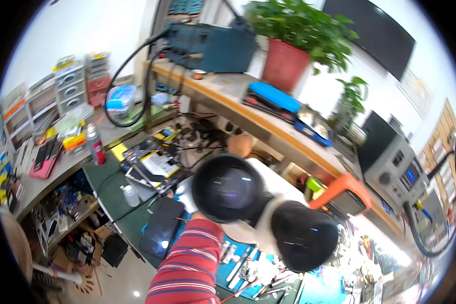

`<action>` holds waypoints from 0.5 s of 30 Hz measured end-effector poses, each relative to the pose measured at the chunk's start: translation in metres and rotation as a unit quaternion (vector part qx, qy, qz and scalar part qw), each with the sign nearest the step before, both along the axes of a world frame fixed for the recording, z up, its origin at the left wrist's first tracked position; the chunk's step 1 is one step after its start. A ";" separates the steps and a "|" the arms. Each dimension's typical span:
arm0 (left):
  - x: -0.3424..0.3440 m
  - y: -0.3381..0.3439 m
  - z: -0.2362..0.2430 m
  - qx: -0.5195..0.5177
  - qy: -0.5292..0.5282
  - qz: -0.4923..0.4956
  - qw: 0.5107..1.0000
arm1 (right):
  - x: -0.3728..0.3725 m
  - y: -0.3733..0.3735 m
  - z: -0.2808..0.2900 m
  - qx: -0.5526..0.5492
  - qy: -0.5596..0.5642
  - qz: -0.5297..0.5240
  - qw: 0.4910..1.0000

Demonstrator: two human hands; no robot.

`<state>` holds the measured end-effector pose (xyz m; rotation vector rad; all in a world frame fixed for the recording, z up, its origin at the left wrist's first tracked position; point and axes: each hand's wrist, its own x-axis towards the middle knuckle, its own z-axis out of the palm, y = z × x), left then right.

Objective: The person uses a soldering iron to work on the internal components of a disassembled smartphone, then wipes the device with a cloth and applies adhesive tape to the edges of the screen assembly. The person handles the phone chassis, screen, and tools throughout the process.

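My left arm, in a red sleeve with white and blue stripes, reaches up from the lower edge. Only a sliver of my left hand (pixel 198 216) shows, beside the black eyepieces of a microscope (pixel 229 188); its fingers are hidden behind them. Left of the hand lies a dark flat device (pixel 162 221) on the bench mat. Tweezers and other slim tools (pixel 243 266) lie on a blue mat (pixel 223 276) right of the sleeve. Beyond the eyepieces is a rounded tan shape (pixel 239 145) that I cannot make out. My right hand is not in view.
An opened laptop chassis (pixel 154 164), a small white bottle (pixel 130 195) and a spray can (pixel 95 145) stand to the left. An orange-cased meter (pixel 342 195) is at right. Behind, a shelf (pixel 268 126) bears a potted plant (pixel 287 63) and a blue-grey machine (pixel 213 48).
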<state>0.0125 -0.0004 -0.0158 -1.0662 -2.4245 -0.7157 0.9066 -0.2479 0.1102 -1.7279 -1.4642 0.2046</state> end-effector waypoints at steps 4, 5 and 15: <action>0.001 -0.057 -0.025 -0.068 0.025 -0.020 0.997 | 0.031 -0.013 -0.030 -0.086 0.170 -0.039 0.981; -0.001 -0.074 -0.026 -0.091 0.039 -0.022 0.995 | 0.032 -0.014 -0.030 -0.103 0.206 0.003 0.973; 0.023 -0.242 0.033 -0.262 0.153 -0.091 0.948 | 0.000 -0.040 0.015 -0.216 0.272 0.190 0.918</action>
